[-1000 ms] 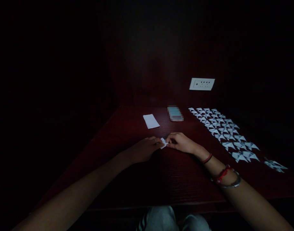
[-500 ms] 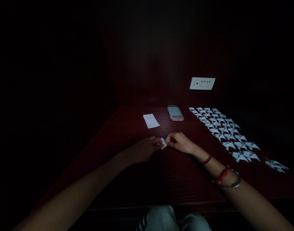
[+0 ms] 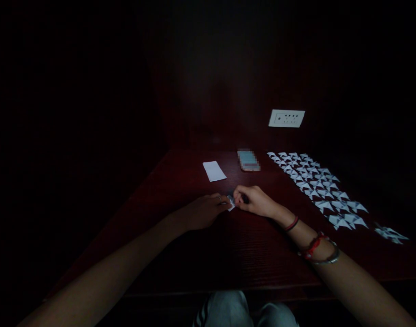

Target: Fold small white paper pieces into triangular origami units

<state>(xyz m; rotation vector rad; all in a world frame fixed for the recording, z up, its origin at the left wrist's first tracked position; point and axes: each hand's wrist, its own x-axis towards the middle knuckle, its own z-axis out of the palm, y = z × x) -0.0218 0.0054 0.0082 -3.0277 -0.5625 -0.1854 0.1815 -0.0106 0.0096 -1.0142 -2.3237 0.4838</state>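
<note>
"Left hand [image 3: 204,212] is nearly flat on the table [image 3: 180,181], thumb and finger narrow, and they hold one side of the small folded paper [image 3: 231,204]."

"And the right hand [image 3: 255,200]?"

"It is curled, its fingertips close together at the other side of this paper – if they truly pinch it, I cannot tell; it is too dark and small."

"Where is the paper exactly?"

"Between both hands, nearer to us than the white sheets [image 3: 215,171]. The folded paper figures [image 3: 307,175] stand well apart, at the right."

"How to do this fold well?"

"In my opinion, the left should press firmly, so nothing slides. The right should align the edges first – then crease gently, because such small paper could tear."
</note>
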